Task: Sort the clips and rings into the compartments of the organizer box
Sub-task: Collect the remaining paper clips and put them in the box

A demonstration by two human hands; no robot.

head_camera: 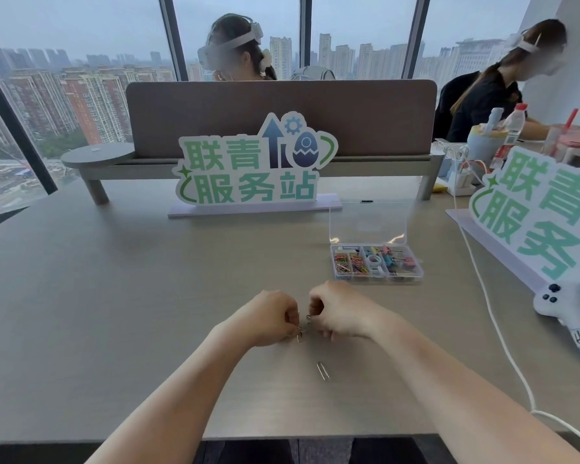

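My left hand (275,316) and my right hand (335,313) meet close together over the table's middle, both pinched on small silver paper clips (302,329) that seem linked between the fingertips. One loose silver paper clip (322,371) lies on the table just in front of my hands. The clear organizer box (417,271) stands open beyond my right hand, lid upright. Its left compartments hold coloured paper clips, the middle ones white rings, the right ones coloured binder clips.
A standing sign (255,162) and a desk divider (282,118) are behind the work area. A second sign (543,222), a white game controller (570,313) and a white cable (493,313) lie at the right. Two people sit beyond.
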